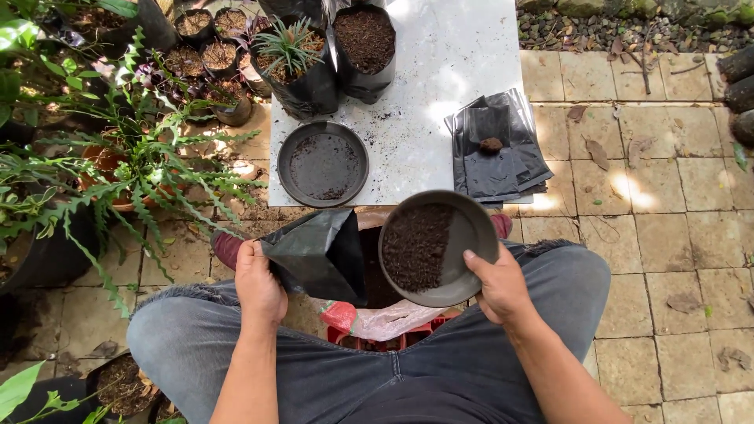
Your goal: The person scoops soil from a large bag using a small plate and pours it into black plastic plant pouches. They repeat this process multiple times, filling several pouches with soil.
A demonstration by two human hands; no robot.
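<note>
A: Round dish [463, 235] of dark soil [416, 247], held tilted in front of the person's knees by the right hand [499, 290]. The thumb lies over the near rim and the fingers are closed under it, so that hand is clamped on the dish.

B: And the soil sits where in it?

A: Heaped on the left half of the dish, the side that dips toward the black plastic bag [318, 255]. The right half of the dish is nearly bare.

B: Who has the bag?

A: The left hand [259, 286] grips it at its left edge, fingers closed on the plastic. The bag's mouth faces the dish, and the dish's lower rim is just beside it.

B: What is under them?

A: A red crate [377, 339] with a clear, reddish plastic sack [369, 318] between the legs, which are in grey jeans.

B: Farther out?

A: A pale desk [440, 71] speckled with soil. On its near left edge lies a second round dish [323, 164], with only crumbs of soil in it. To the right is a stack of flat black bags [503, 149] with a small clod [491, 144] on top. At the far end stand two filled black bags, one holding a spiky plant [287, 43], one holding only soil [365, 39].

B: And to the left?

A: Ferns [141, 165] and small pots on the paved floor.
</note>
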